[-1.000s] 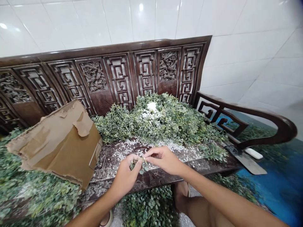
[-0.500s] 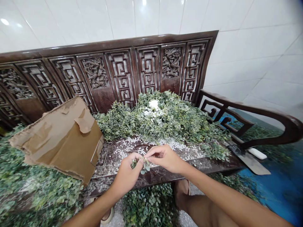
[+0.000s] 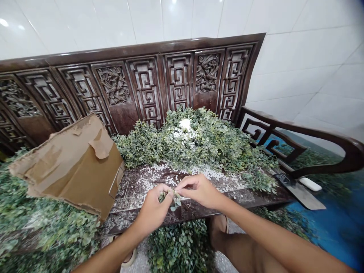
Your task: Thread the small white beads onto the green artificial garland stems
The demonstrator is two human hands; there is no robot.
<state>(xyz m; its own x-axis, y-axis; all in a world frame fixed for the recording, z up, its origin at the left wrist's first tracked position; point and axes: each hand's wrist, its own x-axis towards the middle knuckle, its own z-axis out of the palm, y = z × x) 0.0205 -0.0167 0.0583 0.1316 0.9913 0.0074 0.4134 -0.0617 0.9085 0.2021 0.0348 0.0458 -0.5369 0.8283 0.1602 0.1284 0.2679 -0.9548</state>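
Carved bench (image 3: 124,118), sprig (image 3: 175,205) between fingertips (image 3: 170,193)

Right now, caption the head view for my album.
Left hand and right hand meet at a leafy sprig before a carved wooden bench heaped with greenery.

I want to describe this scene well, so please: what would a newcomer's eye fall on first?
Probably the big heap of green leaves on the dark carved bench, with small white discs scattered before it. Then the torn cardboard at left. In the front middle, the left hand holds a small sprig, and the right hand touches it.
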